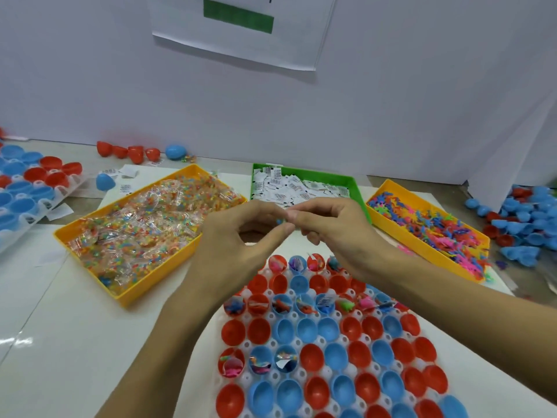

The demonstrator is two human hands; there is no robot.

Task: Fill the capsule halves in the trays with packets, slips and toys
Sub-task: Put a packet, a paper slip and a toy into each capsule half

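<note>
A white tray (328,375) of red and blue capsule halves lies in front of me; some halves hold toys and slips, many are bare. My left hand (241,236) and my right hand (331,227) meet above the tray's far edge. Their fingertips pinch a small blurred item (281,221) between them; what it is I cannot tell. A yellow bin of clear bead packets (144,224) stands to the left. Behind my hands is the green bin of white slips (301,185). The yellow bin of small coloured toys (428,224) sits to the right.
A second tray of capsule halves (27,188) sits at the far left. Loose red and blue halves (135,152) lie along the white back wall. A heap of halves (524,221) fills the far right corner. Loose slips (126,173) lie near the left bin.
</note>
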